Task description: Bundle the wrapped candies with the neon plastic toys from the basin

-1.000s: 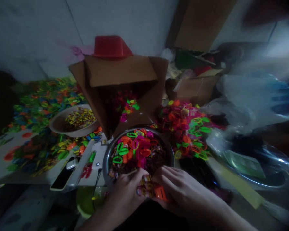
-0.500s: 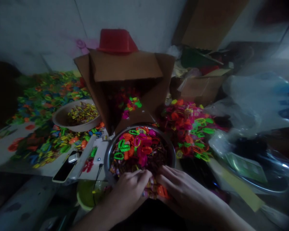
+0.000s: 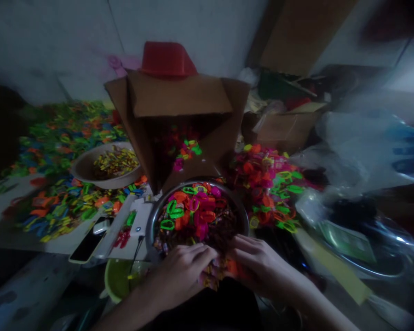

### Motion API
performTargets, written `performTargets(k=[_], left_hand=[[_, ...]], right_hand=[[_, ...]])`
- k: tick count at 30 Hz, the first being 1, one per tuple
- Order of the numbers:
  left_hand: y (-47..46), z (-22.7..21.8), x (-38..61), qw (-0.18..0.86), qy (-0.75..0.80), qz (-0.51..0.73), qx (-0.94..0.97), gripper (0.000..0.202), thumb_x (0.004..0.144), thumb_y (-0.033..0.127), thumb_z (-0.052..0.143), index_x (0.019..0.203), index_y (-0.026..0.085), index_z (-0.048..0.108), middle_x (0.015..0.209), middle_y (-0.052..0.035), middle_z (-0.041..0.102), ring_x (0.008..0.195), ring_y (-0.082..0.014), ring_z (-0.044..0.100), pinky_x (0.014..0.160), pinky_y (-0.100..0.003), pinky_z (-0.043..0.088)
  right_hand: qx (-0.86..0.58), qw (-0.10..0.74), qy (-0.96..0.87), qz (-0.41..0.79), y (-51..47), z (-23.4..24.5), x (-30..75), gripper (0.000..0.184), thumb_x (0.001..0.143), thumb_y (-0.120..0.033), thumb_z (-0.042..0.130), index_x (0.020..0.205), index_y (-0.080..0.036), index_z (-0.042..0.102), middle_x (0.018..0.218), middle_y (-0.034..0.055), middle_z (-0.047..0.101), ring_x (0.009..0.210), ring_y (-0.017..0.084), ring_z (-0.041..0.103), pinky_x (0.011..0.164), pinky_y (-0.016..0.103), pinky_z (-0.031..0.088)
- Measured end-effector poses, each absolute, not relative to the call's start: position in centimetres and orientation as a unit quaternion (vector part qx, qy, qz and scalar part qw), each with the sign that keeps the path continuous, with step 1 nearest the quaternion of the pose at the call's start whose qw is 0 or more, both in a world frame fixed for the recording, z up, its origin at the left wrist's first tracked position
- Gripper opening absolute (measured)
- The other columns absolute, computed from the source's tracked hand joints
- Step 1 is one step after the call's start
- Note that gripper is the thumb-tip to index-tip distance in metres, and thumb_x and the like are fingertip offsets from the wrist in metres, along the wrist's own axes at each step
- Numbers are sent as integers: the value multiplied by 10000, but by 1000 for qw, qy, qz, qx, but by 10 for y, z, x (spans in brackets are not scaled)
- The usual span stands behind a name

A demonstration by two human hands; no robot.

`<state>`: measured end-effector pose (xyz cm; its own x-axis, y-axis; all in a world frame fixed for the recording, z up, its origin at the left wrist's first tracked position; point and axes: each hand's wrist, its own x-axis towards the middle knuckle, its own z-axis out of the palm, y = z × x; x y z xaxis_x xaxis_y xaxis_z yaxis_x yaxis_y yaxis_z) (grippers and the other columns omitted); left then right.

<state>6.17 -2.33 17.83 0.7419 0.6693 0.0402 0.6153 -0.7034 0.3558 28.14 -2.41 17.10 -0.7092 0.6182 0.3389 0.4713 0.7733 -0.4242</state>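
My left hand (image 3: 188, 266) curls at the near rim of a metal bowl (image 3: 151, 230), its fingers closed on a small bunch of shiny wrapped candies (image 3: 210, 279). Close beside it, my right hand (image 3: 257, 259) has its fingers bent around an orange plastic piece (image 3: 235, 267), blurred and partly covered. The fingertips of both hands nearly meet. Inside the bowl, bright pink, orange and green plastic pieces (image 3: 202, 207), shaped like small toy watches, lie on top of dark wrapped candies (image 3: 226, 225).
Behind the bowl, an open cardboard box (image 3: 182, 99) holds more pieces, with a red tub (image 3: 168, 59) on top. Colourful plastic pieces (image 3: 269, 184) are heaped at right. Leftward are a candy-filled basin (image 3: 106, 184), a phone (image 3: 89, 243) and a yellow-green container (image 3: 119, 280). A clear-plastic-covered basin (image 3: 382, 271) stands far right.
The view has shifted slightly. Both hands stay close together at the bowl's near rim; the orange piece is now more covered by my right hand, and the candies hang a little lower.
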Motion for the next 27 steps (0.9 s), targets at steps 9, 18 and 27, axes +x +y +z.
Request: performTargets(k=[9, 18, 27], left_hand=[[-21, 174, 61, 80, 276, 102, 953, 331, 750, 3, 455, 1020, 169, 550, 966, -53, 704, 877, -202, 661, 756, -286, 507], [-23, 172, 65, 137, 265, 62, 952, 153, 800, 66, 568, 909, 172, 578, 888, -31, 689, 813, -199, 661, 713, -271, 485], [-23, 107, 48, 477, 410, 98, 772, 254, 831, 406, 590, 1018, 241, 640, 965, -2, 714, 817, -161, 666, 652, -187, 470]], right_hand=[[-322, 216, -888, 248, -30, 168, 281, 89, 891, -260, 532, 927, -179, 522, 849, 44, 571, 738, 143, 498, 663, 244, 400], [-264, 218, -853, 394, -18, 157, 283, 122, 886, -262, 546, 811, -167, 538, 821, 32, 586, 757, 118, 517, 680, 211, 412], [-393, 103, -784, 469, 18, 147, 342, 167, 847, -290, 525, 895, -194, 653, 756, 13, 618, 627, 107, 520, 544, 198, 435]])
